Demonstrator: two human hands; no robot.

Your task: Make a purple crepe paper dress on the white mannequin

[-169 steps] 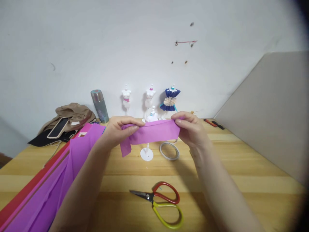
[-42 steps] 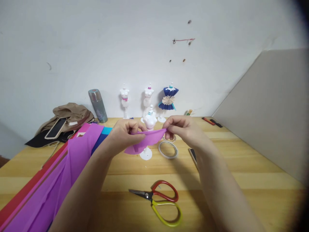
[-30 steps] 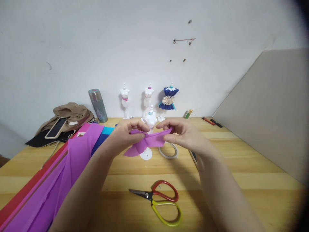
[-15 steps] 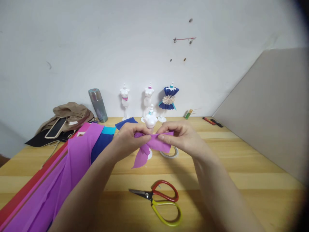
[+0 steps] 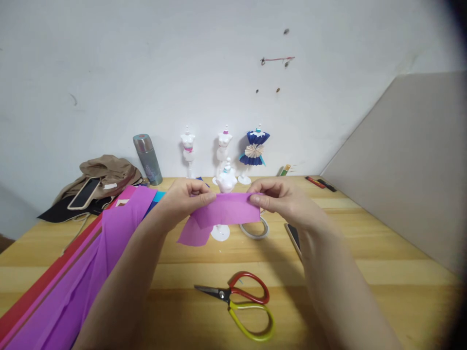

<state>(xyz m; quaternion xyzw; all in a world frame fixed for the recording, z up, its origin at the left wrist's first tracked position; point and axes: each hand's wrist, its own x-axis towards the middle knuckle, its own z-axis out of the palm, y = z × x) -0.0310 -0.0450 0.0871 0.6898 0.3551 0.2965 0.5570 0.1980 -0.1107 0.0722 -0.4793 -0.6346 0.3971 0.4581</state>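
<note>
A strip of purple crepe paper [image 5: 229,210] is stretched between my hands, with a loose piece hanging down at its left end. My left hand [image 5: 186,197] pinches its upper left edge between thumb and fingers. At the upper right end, my right hand [image 5: 279,197] grips it the same way. Just behind the strip stands a small white mannequin [image 5: 226,181]; the paper hides its body, and its round base shows below. Scissors [image 5: 229,296] with one red and one yellow handle lie on the table in front of me.
A tape roll [image 5: 255,228] lies behind the strip. Three mannequins stand by the wall, one in a blue pleated dress [image 5: 255,150]. A flask [image 5: 148,159], a cap with a phone [image 5: 84,193] and purple paper [image 5: 98,272] are at left. Another phone [image 5: 294,238] is partly behind my right arm.
My hands have moved apart, the left one going left. The purple strip, bunched between them before, is now spread flat and wider.
</note>
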